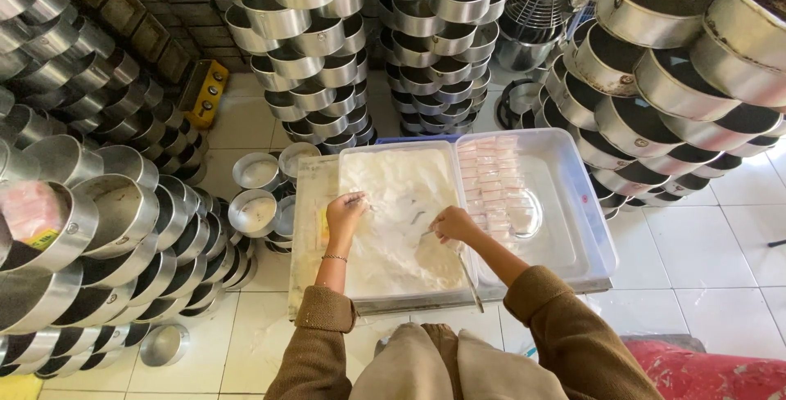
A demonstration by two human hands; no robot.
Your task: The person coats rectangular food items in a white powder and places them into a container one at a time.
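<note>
— Desk: Where are your hands sitting relative to the white sheet [401, 220]?

— Caption: You are kneeling at the near edge of the white sheet, which is lying on a flat board and looking dusted with flour. Your left hand [345, 210] is resting on the sheet's left part, fingers curled together and seemingly pinching something small; what it is, you cannot tell from here. Your right hand [453, 223] is pressing on the sheet's right part, fingers bunched, close to the sheet's right edge.

— Desk: And the relation that matters?

— Caption: The sheet's long axis is running away from you, from its near edge toward the tin stacks [315, 48] beyond its far edge. Both hands are lying on it side by side, across that axis, with the sheet's bare middle between them. Your right hand is the nearer one to the clear plastic tray [573, 228] lying just right of the sheet, where pale pink strips [490, 172] are lined up in rows. Your left hand is nearer the loose round tins [255, 195] standing left of the sheet.
</note>
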